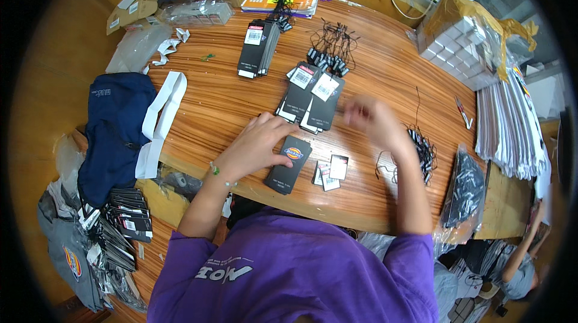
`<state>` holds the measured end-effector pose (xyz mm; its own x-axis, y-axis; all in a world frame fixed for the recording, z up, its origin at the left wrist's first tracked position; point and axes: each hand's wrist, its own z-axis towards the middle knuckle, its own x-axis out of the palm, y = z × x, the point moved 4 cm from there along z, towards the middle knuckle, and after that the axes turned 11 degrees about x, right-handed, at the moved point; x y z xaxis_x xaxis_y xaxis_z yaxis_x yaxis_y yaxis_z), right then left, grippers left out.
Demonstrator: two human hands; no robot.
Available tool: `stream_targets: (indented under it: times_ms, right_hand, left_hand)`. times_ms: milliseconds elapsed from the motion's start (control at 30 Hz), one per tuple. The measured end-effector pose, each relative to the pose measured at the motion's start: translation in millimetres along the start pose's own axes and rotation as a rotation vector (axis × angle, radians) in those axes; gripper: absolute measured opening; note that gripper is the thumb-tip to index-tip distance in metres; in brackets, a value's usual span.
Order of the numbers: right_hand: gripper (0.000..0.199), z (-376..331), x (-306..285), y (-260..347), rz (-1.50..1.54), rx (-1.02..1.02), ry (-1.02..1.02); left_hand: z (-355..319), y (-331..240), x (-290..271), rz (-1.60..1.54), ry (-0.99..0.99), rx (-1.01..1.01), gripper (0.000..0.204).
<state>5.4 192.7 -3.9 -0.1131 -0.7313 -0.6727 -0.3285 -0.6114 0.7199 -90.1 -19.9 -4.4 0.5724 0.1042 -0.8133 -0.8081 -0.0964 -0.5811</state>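
Note:
My left hand [256, 145] lies with its fingers stretched out and its thumb resting on a small stack of black hang tags [288, 172] with an oval logo. Its fingertips reach the lower edge of two overlapping piles of black hang tags [310, 97] bearing white barcode stickers. Smeared by motion, my right hand [373, 119] hovers to the right of those piles; whether it holds anything does not show. Below it and to the left lie a few small white stickers [330, 174]. Black strings [334, 43] with small fasteners spread out above the piles.
Another hang tag stack [256, 52] stands farther back. On the right are loose strings [421, 154], a bag of black strings [462, 187], snips [463, 113], a paper stack [509, 121] and a wrapped block of small boxes [460, 46]. A dark blue bag [114, 130] hangs over the left edge.

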Motion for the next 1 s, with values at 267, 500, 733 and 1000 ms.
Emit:
stream_targets:
  times_ms: [267,500,733,1000]
  right_hand:
    - [0.034,-92.5,53.7,-6.4,-0.270,-0.002,-0.250]
    - [0.016,-101.0,64.6,-10.2,0.656,0.276,-0.029]
    - [0.034,-122.4,93.1,43.1,0.511,0.025,-0.312]
    - [0.019,-144.2,48.9,-11.8,0.305,0.172,-0.612]
  left_hand:
    - [4.5,1.6,10.5,-0.027,-0.088,0.095,0.055]
    - [-26.4,6.5,19.8,-0.709,-0.305,-0.171,0.033]
    - [-45.9,-32.9,34.0,-0.899,-0.383,-0.161,0.029]
    - [-44.1,-45.6,47.6,-0.979,-0.430,-0.163,0.031]
